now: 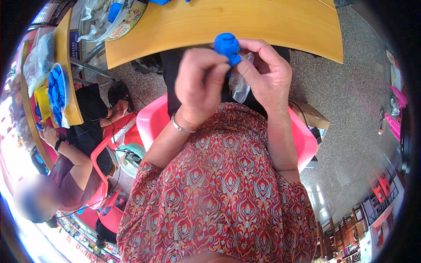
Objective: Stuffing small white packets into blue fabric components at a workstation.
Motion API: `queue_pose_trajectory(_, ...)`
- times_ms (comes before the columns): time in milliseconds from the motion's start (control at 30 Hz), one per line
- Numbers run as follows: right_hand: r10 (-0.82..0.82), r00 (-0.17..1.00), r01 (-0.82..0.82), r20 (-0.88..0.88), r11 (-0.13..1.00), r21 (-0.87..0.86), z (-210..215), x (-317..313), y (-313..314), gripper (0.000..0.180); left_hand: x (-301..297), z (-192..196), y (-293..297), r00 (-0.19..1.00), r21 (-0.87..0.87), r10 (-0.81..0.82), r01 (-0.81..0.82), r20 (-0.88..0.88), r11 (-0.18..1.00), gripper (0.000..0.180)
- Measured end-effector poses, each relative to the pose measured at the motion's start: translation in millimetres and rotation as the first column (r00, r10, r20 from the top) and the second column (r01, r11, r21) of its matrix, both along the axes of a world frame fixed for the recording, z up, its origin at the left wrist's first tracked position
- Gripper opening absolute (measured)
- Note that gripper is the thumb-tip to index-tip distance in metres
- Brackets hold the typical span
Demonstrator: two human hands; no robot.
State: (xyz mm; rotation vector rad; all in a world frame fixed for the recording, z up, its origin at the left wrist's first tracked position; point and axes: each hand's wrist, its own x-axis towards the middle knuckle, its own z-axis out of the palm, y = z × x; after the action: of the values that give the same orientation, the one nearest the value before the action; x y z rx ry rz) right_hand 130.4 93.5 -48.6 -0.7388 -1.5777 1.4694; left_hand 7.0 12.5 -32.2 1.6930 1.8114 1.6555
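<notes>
1. The left hand [199, 85] is pinching the blue piece [227, 46], positioned at 12 o'clock.
2. The right hand [267, 72] is gripping that piece and a clear plastic bag [239, 83].
3. Both are hovering before the wooden table [263, 22].

Both hands, left hand [199, 85] and right hand [265, 72], pinch a blue piece [227, 46] with clear plastic wrap [239, 83].

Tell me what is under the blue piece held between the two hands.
Below the blue piece, a clear plastic bag hangs down between the left hand and the right hand. The fingers cover the bag's top edge, so how the two meet cannot be seen.
</notes>
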Motion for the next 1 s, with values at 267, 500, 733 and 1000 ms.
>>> queue_pose_trajectory(267,-0.048,0.992,0.028,-0.117,0.986,-0.166,10,-7,-5,0.022,3,3,3,0.236,-0.053,-0.029,0.333,0.971,0.941,0.044)
queue_pose_trajectory(500,-0.148,0.988,0.136,0.035,0.961,0.241,15,-5,-2,0.014,11,3,0,0.041,0.025,-0.039,0.291,0.998,0.956,0.041)
queue_pose_trajectory(733,0.029,0.969,-0.132,0.244,0.899,0.417,27,0,-3,0.035,4,1,1,-0.066,0.202,-0.192,0.222,0.979,0.954,0.05)
queue_pose_trajectory(1000,-0.184,0.892,-0.099,0.412,0.811,0.577,43,-3,-11,0.04,3,6,-5,0.003,0.182,-0.193,0.325,0.981,0.928,0.055)
